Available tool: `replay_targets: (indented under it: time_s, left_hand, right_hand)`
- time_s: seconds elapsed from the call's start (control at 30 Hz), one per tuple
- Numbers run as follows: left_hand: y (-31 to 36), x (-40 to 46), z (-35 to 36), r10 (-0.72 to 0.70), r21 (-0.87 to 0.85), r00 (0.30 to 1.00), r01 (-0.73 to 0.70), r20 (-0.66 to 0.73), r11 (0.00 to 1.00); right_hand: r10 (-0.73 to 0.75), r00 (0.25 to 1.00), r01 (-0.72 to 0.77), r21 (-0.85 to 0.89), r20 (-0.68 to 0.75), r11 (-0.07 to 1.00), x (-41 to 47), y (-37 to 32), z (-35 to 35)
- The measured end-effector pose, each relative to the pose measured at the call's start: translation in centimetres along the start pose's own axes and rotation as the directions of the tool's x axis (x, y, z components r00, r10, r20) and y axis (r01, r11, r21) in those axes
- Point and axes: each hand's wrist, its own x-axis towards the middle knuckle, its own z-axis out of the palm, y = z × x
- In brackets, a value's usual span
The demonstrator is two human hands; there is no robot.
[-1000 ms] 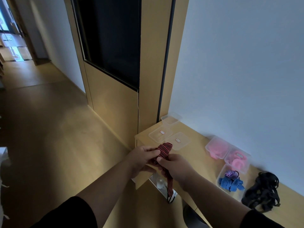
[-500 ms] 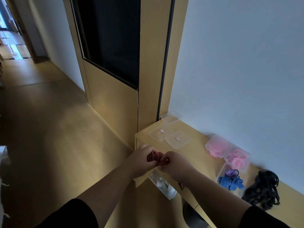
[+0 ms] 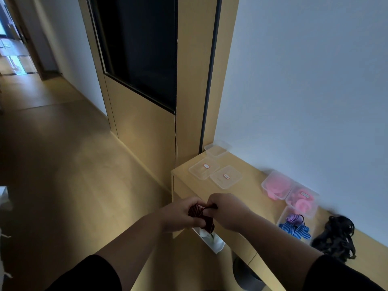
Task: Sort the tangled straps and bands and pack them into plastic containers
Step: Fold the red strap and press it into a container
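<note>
**Nothing readable here**

There are small red-edged white stickers on the two flat clear lids [image 3: 226,177] at the far left of the desk, plus one on the lid of a pink-filled container [image 3: 302,198] further right, but whatever's printed on them is too tiny to read.

A red-and-black striped strap [image 3: 198,213] is bunched between both hands. On the tabletop, two tubs [image 3: 275,184] hold pink bands, a third [image 3: 282,216] holds blue-striped and purple bands, a black tangle [image 3: 336,236] lies beside it, and empty containers [image 3: 225,177] sit apart.
</note>
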Motion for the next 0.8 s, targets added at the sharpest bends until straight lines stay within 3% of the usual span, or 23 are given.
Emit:
replay_targets:
  time_s: [0.33, 0.57, 0.67, 0.8]
  left_hand:
    - [0.7, -0.7, 0.7, 0.044, 0.006, 0.999, -0.044, 0.010, 0.999]
    - [0.5, -1.3, 1.0, 0.075, -0.409, 0.997, -0.075, -0.017, 0.910]
    - [1.2, -1.4, 1.3, 0.109, -0.583, 0.991, -0.134, -0.077, 0.801]
    - [1.7, -0.8, 1.1, 0.006, -0.716, 0.972, -0.177, -0.235, 0.675]
  right_hand:
    - [-0.027, 0.988, -0.015, 0.264, 0.155, 0.964, 0.4, 1.9, -1.0]
    - [-0.092, 0.994, 0.048, 0.527, 0.058, 0.848, 0.1, 3.4, -0.4]
    - [-0.113, 0.993, 0.115, 0.512, -0.034, 0.852, -0.3, 3.5, 0.3]
    - [-0.117, 0.992, 0.129, 0.524, -0.057, 0.842, -1.0, 3.1, 1.0]
